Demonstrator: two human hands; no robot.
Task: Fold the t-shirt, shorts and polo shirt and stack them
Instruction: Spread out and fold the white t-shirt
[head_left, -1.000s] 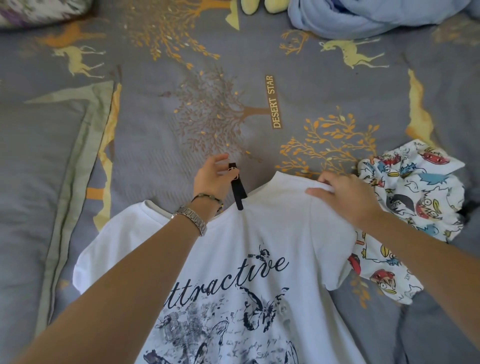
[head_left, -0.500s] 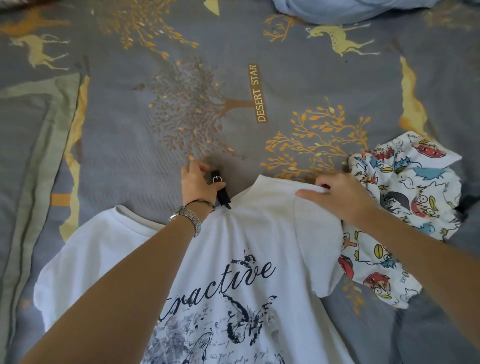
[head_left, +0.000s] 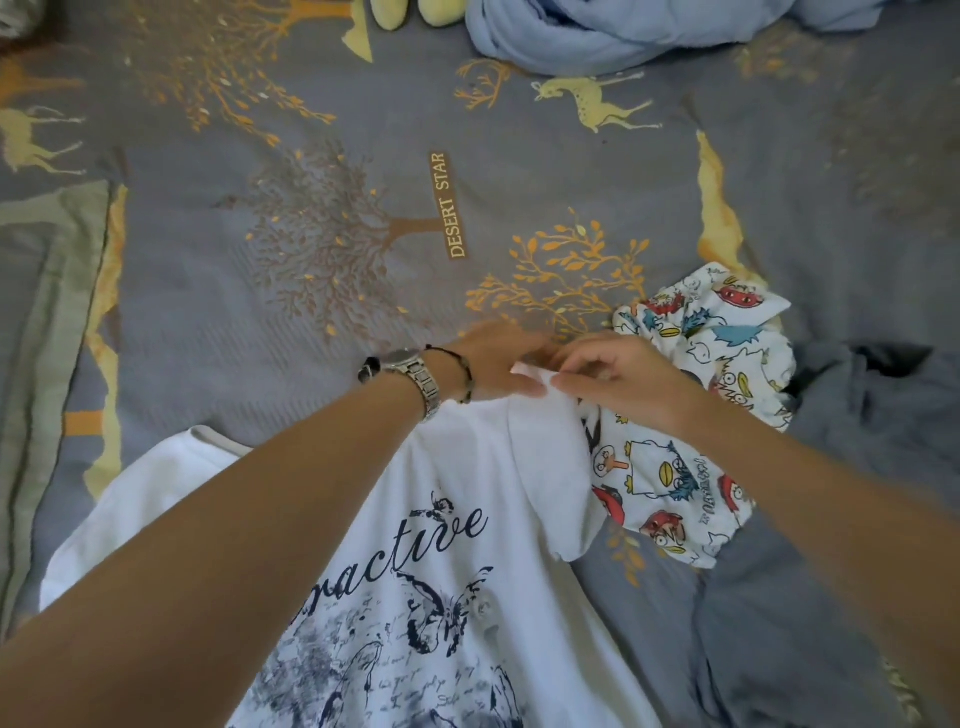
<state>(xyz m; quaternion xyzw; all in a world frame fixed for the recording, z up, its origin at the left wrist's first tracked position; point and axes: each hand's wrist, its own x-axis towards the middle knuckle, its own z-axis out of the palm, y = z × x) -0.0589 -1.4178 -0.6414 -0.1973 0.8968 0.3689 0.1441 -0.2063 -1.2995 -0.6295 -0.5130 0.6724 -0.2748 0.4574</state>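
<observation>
At the shirt's neck end, both hands meet. Left hand (head_left: 493, 364) lies over the top edge of the white t-shirt (head_left: 467, 483); motion blur hides its fingers, so cannot tell whether they pinch or press. A metal watch (head_left: 415, 371) and a thin dark bracelet (head_left: 462, 371) sit on that wrist. Right hand (head_left: 623, 379) touches the left at the fingertips; its thumb and forefinger pinch a small white fold of the t-shirt, remaining fingers loosely curled behind.

T-shirt lies print-up on the grey bedspread (head_left: 311, 156), body running from the fingers back toward the person. One shoulder is bunched up just under the pinch, its sleeve hanging below the right fingers. Other sleeve lies flat, well apart from the left fingers, beneath the left forearm.

Cartoon-print garment (head_left: 701, 364) lies crumpled just beyond and beneath the right hand, touching the t-shirt's bunched sleeve. Whether shorts or polo: cannot tell.

Blue cloth (head_left: 597, 36) heaped far ahead of the fingers.
</observation>
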